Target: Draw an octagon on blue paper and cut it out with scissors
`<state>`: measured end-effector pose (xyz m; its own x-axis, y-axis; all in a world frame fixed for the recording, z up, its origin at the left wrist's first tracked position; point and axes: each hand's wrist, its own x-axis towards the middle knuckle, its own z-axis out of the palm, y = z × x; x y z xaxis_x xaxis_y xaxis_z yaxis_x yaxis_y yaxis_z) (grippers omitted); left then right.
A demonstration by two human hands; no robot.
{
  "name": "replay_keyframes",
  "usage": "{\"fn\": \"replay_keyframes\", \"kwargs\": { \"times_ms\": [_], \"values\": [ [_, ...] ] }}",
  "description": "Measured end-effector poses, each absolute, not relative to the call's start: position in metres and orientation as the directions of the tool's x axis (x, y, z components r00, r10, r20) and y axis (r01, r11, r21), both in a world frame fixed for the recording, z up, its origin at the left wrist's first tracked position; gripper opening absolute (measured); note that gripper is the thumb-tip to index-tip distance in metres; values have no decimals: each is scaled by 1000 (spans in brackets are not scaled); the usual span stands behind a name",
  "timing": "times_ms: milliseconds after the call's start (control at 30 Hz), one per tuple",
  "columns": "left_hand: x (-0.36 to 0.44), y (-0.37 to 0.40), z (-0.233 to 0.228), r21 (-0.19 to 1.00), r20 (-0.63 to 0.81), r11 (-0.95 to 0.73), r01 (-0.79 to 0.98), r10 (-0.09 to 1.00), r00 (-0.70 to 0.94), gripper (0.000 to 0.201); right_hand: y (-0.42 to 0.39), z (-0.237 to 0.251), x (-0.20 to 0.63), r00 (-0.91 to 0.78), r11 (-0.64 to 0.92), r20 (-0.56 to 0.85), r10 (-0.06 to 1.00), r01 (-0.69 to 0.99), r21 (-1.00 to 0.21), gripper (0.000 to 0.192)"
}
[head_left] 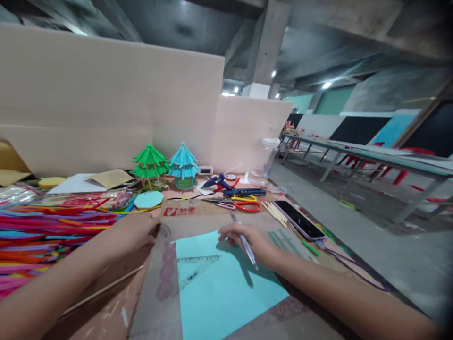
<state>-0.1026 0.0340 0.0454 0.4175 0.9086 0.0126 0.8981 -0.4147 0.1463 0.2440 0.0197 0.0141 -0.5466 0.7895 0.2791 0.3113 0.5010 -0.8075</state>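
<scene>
My right hand is over a light blue sheet of paper, with a pale purple pen held in its fingers. The pen slants, its lower end toward me. A clear triangle ruler lies on the left part of the sheet. My left hand is at the upper left edge of the cardboard under the paper, its fingers curled. A clear curved piece shows beside those fingertips; what they grip is hidden.
Colourful pipe cleaners fill the left side. Behind stand a green pavilion model and a blue one. Scissors, a glue gun, wooden sticks, a phone and a clear jar lie or stand toward the right.
</scene>
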Motion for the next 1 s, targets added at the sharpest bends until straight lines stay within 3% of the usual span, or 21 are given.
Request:
{"fn": "replay_keyframes", "kwargs": {
  "times_ms": [100,167,233,400,633,867,1000],
  "values": [
    [-112,41,45,127,-107,-395,910,907,408,31,-4,30,230,-768,653,234,597,295,-698,25],
    [-113,44,44,122,-148,-369,921,911,384,31,-17,37,218,-901,791,144,410,272,-548,33],
    [-112,47,42,130,-167,-342,931,918,361,31,-21,40,208,-932,850,90,351,277,-449,43],
    [-116,56,48,188,-108,-267,945,951,290,29,-1,38,186,-904,844,42,424,378,-381,45],
    [-122,58,69,288,102,-196,937,979,174,32,56,25,147,-848,793,96,521,439,-423,47],
    [-109,48,76,411,172,-257,875,964,202,33,78,28,153,-644,667,241,726,576,-472,32],
    [-94,43,64,457,167,-333,825,943,288,30,54,32,194,-577,603,220,787,640,-476,29]
  ]
}}
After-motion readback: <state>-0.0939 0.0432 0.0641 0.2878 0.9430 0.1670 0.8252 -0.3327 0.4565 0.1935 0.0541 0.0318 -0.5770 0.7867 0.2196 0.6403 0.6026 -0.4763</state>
